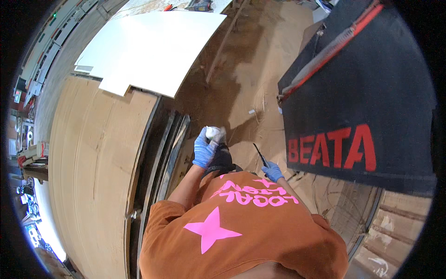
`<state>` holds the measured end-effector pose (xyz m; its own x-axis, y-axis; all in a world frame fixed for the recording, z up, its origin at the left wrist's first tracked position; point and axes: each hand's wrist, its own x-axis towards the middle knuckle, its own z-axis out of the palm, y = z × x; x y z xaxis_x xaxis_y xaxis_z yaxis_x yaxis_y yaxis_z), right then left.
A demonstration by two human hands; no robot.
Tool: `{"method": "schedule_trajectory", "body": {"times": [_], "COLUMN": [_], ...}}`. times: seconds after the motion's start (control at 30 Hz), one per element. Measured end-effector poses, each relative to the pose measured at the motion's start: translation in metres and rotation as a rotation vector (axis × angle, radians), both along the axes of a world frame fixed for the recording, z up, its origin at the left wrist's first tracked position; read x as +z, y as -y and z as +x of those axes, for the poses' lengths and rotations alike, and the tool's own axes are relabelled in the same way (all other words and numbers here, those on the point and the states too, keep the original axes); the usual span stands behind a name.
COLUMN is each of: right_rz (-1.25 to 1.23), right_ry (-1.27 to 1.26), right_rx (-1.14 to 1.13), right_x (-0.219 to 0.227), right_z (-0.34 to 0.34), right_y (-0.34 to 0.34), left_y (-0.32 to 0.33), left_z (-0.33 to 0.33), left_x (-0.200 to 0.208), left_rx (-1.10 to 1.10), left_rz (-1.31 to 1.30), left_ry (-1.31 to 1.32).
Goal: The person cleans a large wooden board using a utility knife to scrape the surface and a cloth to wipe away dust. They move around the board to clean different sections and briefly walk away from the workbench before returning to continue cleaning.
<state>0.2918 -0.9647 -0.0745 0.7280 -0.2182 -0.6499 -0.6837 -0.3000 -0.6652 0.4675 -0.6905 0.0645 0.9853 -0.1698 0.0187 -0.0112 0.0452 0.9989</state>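
Observation:
My left hand, in a blue knit glove, is closed around a small white rounded object in front of my legs. Its kind is hard to make out, and there is a blur at its right side. Lower and to the right, my right hand wears a matching blue glove. A slim dark tool is gripped in it, with the thin end pointing up and to the left, away from me. The two hands are apart, and the tool does not touch the white object.
Stacked wooden boards rise close on my left, with a white panel across their far end. A large black sheet-like bin or bag with red lettering stands at right. Dusty brown floor stretches ahead between them.

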Motion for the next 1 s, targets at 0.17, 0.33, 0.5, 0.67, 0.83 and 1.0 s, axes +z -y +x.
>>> {"method": "schedule_trajectory", "body": {"times": [0.17, 0.33, 0.5, 0.67, 0.83, 1.0], "right_rz": [-0.073, -0.086, -0.021, 0.086, 0.124, 0.047], "right_ry": [0.071, 0.063, 0.091, -0.006, 0.112, 0.141], "right_rx": [-0.017, -0.104, -0.228, -0.454, -0.498, -0.412], "right_x": [-0.007, 0.009, -0.005, -0.013, -0.016, 0.023], "right_z": [0.139, 0.261, 0.349, 0.451, 0.574, 0.715], "right_y": [0.052, 0.097, 0.148, 0.228, 0.340, 0.414], "left_y": [0.038, 0.081, 0.143, 0.225, 0.326, 0.415], "left_z": [0.134, 0.274, 0.401, 0.527, 0.650, 0.756], "left_x": [0.015, 0.043, 0.070, 0.080, 0.093, 0.090], "left_rx": [-0.023, -0.157, -0.291, -0.396, -0.406, -0.374], "left_rz": [-0.160, -0.200, -0.252, -0.314, -0.363, -0.506], "left_ry": [-0.031, -0.078, -0.182, -0.209, -0.128, -0.232]}}
